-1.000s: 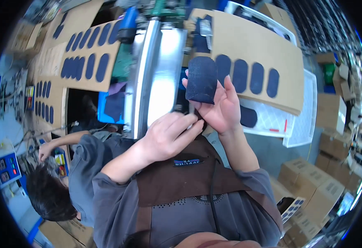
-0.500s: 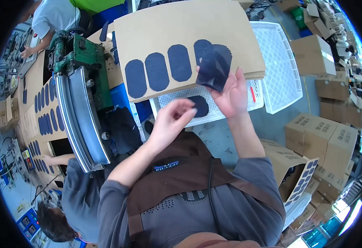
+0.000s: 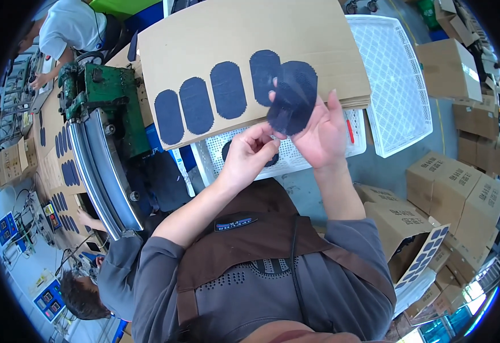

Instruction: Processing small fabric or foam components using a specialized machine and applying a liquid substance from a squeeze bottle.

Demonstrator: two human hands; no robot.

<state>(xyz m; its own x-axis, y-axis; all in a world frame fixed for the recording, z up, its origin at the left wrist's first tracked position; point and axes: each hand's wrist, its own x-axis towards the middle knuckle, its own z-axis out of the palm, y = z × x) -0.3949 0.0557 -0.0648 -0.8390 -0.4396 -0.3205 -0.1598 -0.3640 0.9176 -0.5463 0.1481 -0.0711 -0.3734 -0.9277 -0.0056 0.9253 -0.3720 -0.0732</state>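
Observation:
My right hand (image 3: 322, 130) holds up a dark navy oval fabric piece (image 3: 292, 96) in front of a cardboard sheet (image 3: 233, 40). My left hand (image 3: 249, 153) pinches the lower edge of that same piece from below. Three more dark oval pieces (image 3: 197, 104) lie in a row on the cardboard, just left of the held one. A white perforated basket (image 3: 313, 153) sits under the cardboard and behind my hands, with another dark piece (image 3: 227, 150) inside it.
A green machine with a curved metal rail (image 3: 104, 154) stands at left, with other cardboard sheets of dark ovals (image 3: 61, 143) beside it. A white mesh tray (image 3: 396, 80) lies at right. Cardboard boxes (image 3: 456, 188) crowd the right side. Other people work at upper left (image 3: 70, 28) and lower left (image 3: 84, 294).
The view has swung from the machine toward the cardboard sheet and basket. Both hands stay on the dark piece, now lifted in front of the sheet's right end.

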